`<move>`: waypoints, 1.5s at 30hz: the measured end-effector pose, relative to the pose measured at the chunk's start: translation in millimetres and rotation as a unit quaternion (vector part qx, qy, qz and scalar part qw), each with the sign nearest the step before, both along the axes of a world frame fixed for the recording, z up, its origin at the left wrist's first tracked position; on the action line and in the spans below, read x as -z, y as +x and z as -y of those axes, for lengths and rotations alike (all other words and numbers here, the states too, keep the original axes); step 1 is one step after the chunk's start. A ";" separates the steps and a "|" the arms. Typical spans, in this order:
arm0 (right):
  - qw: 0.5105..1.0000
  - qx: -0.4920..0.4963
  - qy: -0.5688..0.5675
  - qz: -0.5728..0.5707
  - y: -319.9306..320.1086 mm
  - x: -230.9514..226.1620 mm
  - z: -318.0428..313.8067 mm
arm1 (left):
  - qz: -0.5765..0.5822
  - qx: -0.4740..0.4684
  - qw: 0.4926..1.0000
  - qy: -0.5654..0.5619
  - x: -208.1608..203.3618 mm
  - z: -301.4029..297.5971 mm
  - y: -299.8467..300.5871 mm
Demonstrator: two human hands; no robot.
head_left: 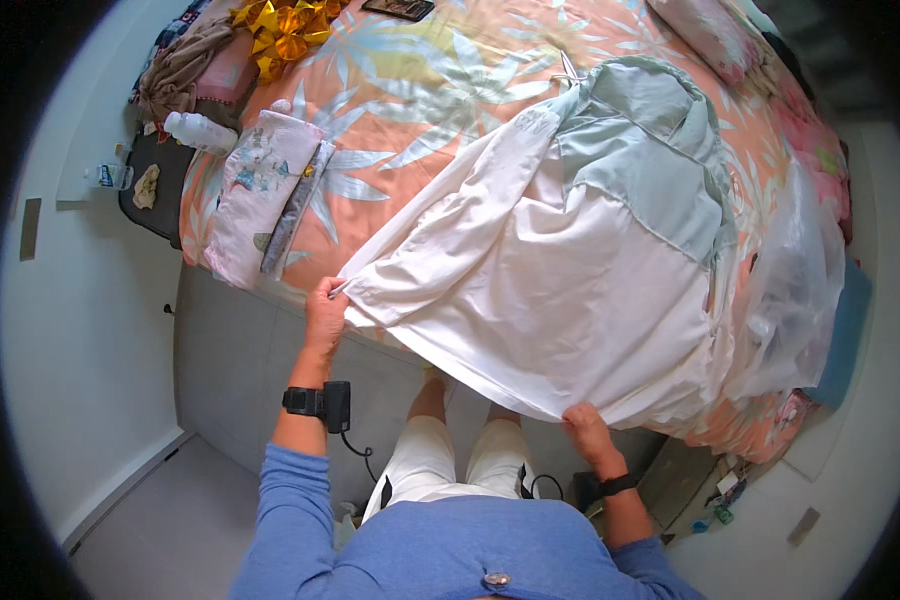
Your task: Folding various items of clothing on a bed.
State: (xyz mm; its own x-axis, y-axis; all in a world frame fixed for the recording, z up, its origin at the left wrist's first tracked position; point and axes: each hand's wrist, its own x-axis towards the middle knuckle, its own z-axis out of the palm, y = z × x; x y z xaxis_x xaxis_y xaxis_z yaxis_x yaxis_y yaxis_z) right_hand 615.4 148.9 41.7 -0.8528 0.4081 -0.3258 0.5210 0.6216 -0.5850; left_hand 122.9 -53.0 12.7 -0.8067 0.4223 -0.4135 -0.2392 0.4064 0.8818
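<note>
While it lies spread across the bed, the white and pale green garment is pinched at two edges: the left hand grips a sleeve end at nine o'clock of the cloth, the right hand clutches the hem at six o'clock. A clear plastic bag lies at three o'clock, its contents hard to make out. Toward ten o'clock sit a folded patterned cloth, a white bottle and gold foil wrapping, cut off by the rim.
</note>
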 end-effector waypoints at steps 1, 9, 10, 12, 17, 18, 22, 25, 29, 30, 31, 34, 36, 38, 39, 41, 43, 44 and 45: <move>1.000 0.024 -0.008 -0.006 -3.3 -3.5 4.7 | -0.010 -0.007 1.000 -0.027 1.2 6.2 0.6; 0.976 -0.053 -0.095 0.190 -94.0 -53.3 -39.0 | -0.203 -0.009 0.968 -0.146 -8.8 6.3 -6.0; 0.978 -0.053 -0.108 0.169 -113.0 -60.1 -49.0 | -0.263 -0.005 0.952 -0.155 -16.4 3.9 -2.8; 0.991 -0.060 -0.053 0.105 -154.4 -66.9 -70.0 | -0.338 0.008 0.928 -0.159 -32.9 -1.9 3.6; 0.859 0.218 -0.457 -0.078 -255.7 -53.8 -104.6 | -0.350 0.054 0.930 -0.096 -54.2 -17.7 12.6; 0.766 0.240 -0.580 -0.135 -273.8 -47.1 -107.4 | -0.344 0.097 0.924 -0.135 -53.4 -17.9 13.4; 0.702 0.366 -0.603 -0.097 -332.9 -13.6 -96.2 | -0.302 0.194 0.911 -0.201 -43.3 -7.5 15.0; 0.690 0.427 -0.571 -0.121 -352.0 3.9 -77.7 | -0.259 0.157 0.929 -0.212 -43.7 2.3 17.0; 0.804 0.458 -0.349 -0.150 -363.2 -4.0 -73.4 | -0.418 0.104 0.884 -0.184 -55.6 -3.6 36.3; 0.853 0.409 -0.271 -0.178 -370.8 -10.7 -73.0 | -0.455 0.104 0.867 -0.177 -56.6 -9.0 43.1; 0.886 0.372 -0.194 -0.198 -378.6 -19.3 -73.2 | -0.457 0.126 0.871 -0.130 -57.0 -15.4 47.2; 0.875 0.229 -0.287 -0.316 -411.8 -45.9 -69.2 | -0.456 0.172 0.868 -0.092 -50.7 -27.8 48.7; 0.812 0.182 -0.395 -0.389 -438.6 -52.7 -53.7 | -0.473 0.171 0.854 -0.133 -40.1 -38.6 37.3; 0.862 0.172 -0.345 -0.330 -439.2 -55.1 -49.2 | -0.351 0.081 0.928 -0.100 -34.0 -42.3 16.5; 0.884 0.151 -0.317 -0.309 -436.6 -52.0 -46.2 | -0.234 0.013 0.970 -0.068 -34.1 -41.6 8.0; 0.861 0.252 -0.368 -0.244 -418.3 -41.6 -43.0 | -0.123 -0.056 0.990 -0.035 -39.5 -39.8 -2.7; 0.835 0.334 -0.386 -0.205 -403.2 -26.6 -44.5 | -0.157 -0.063 0.985 -0.022 -48.0 -38.8 -5.8; 0.825 0.368 -0.380 -0.201 -398.5 -19.6 -46.1 | -0.214 -0.009 0.976 -0.041 -51.6 -40.0 -3.3; 0.811 0.425 -0.368 -0.164 -395.3 -13.5 -48.9 | -0.283 0.041 0.957 -0.052 -54.1 -41.7 3.4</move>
State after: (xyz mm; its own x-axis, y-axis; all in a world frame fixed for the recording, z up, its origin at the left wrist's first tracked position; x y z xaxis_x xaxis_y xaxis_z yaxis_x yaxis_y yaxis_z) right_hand 220.1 197.7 55.3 -0.4556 0.6913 -0.5609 0.3202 -0.4607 -0.8278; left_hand 126.3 -11.3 66.8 -0.8802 0.4733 0.0359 0.3000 0.4962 0.8147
